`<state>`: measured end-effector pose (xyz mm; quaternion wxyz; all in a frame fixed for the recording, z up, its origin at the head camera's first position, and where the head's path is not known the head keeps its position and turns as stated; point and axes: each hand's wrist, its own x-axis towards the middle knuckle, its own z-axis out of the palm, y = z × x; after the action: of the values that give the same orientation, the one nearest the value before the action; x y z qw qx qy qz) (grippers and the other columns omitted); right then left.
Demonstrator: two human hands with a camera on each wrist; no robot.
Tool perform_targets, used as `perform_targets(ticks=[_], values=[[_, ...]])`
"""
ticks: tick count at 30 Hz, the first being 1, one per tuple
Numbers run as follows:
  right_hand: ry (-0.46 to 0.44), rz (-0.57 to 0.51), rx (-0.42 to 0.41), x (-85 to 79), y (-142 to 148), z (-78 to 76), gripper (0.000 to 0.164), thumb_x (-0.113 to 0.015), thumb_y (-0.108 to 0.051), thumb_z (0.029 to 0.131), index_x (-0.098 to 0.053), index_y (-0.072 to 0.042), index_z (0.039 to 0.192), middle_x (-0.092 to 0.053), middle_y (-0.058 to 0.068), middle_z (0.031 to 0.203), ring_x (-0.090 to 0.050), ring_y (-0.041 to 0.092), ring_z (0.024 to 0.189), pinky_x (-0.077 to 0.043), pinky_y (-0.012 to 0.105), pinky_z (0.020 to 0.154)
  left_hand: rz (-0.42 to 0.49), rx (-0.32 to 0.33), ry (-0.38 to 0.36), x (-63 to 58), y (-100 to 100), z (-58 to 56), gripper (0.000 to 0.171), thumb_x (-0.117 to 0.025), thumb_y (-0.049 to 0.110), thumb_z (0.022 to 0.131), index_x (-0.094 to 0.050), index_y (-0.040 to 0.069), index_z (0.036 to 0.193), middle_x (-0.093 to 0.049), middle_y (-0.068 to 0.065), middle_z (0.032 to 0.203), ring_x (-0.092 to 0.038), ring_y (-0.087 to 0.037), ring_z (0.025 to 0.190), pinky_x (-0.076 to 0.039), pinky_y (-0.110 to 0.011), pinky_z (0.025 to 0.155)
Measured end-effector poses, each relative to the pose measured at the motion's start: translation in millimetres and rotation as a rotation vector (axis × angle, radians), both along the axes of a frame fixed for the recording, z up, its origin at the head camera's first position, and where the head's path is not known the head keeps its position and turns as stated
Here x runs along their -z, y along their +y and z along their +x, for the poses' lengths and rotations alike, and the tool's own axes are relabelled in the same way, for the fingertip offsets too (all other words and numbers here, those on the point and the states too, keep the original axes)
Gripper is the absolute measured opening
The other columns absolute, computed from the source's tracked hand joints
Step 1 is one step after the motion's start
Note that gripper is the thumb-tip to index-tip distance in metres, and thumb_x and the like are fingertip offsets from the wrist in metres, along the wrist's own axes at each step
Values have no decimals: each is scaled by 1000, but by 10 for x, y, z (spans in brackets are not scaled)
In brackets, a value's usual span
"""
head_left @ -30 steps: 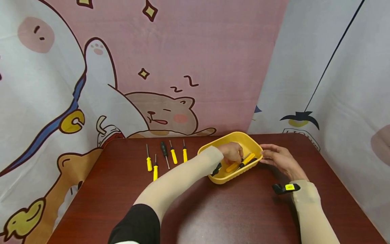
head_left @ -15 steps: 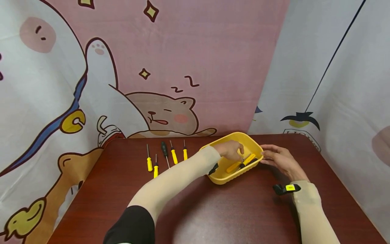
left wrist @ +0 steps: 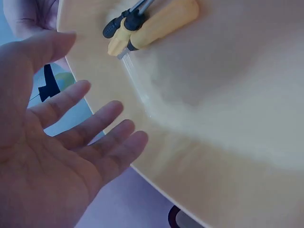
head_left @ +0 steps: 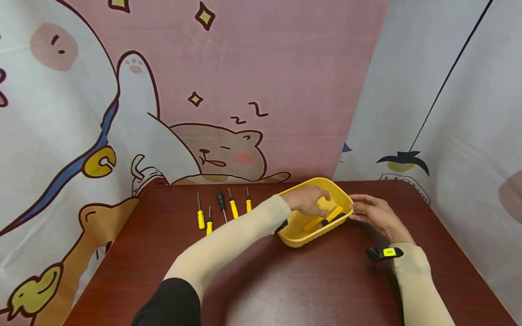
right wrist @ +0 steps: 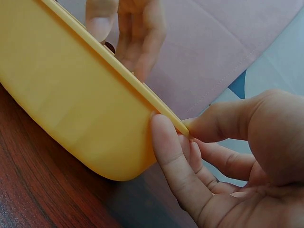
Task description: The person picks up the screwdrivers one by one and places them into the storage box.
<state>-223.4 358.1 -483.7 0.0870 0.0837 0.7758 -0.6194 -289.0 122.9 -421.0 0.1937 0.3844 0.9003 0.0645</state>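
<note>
My left hand (head_left: 306, 200) is over the inside of a yellow plastic basket (head_left: 316, 235). In the left wrist view its fingers are loosely spread, with nothing between them. Several screwdrivers lie together at the basket's right end, among them one with a yellow handle (left wrist: 166, 21) and one with a black grip (left wrist: 112, 28). My right hand (head_left: 377, 216) is at the basket's right corner. Thumb and finger pinch the rim there, as the right wrist view shows from close up (right wrist: 228, 156).
Left of the basket, several screwdrivers stand out in a loose row on the dark red wooden table (head_left: 310, 290): a yellow-handled one (head_left: 201, 219), a black-handled one (head_left: 220, 199) and others. My left forearm partly covers this row. A cartoon-printed cloth (head_left: 306, 90) hangs behind the table.
The fingers of my left hand have gone from curled down among the screwdrivers to spread, and the hand has drawn slightly left. My right hand keeps its place at the rim.
</note>
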Motion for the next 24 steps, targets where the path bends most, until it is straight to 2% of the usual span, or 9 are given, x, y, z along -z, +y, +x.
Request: perform_targets(ticks=[4,9,14,20,24], values=[[3,2,2,2,-2,0,55,-61,-18,104,-42,0,152,-45,27,148,-71,10,93,-61,30,88,25,21,40,-37,-58,4,61,-66,49,96,-48,28,150,-48,-1,155,-51,-13,135,-40,-29,118],[6,1,-1,5,4,11,55,-60,-18,104,-42,0,152,-45,28,148,-71,10,93,-61,29,87,46,24,60,-65,-149,-8,69,-65,56,95,-42,31,154,-41,0,160,-44,-16,142,-41,-34,119],[12,-10,-7,8,21,24,56,-60,-18,104,-41,1,153,-44,28,148,-71,10,93,-61,30,88,53,36,93,-95,-244,-28,76,-63,62,94,-37,31,158,-37,-1,162,-38,-21,146,-41,-38,118],[20,-10,-11,10,19,25,56,-61,-19,104,-42,1,152,-46,29,146,-71,10,94,-61,30,88,56,32,136,-125,-381,-52,82,-60,68,92,-31,34,160,-34,-1,163,-30,-21,152,-39,-41,120],[19,-11,-12,8,11,23,56,-61,-19,104,-42,1,152,-46,29,146,-72,10,94,-61,32,89,86,37,170,-115,-476,-74,84,-58,71,91,-31,33,161,-35,0,162,-30,-21,151,-36,-43,122]])
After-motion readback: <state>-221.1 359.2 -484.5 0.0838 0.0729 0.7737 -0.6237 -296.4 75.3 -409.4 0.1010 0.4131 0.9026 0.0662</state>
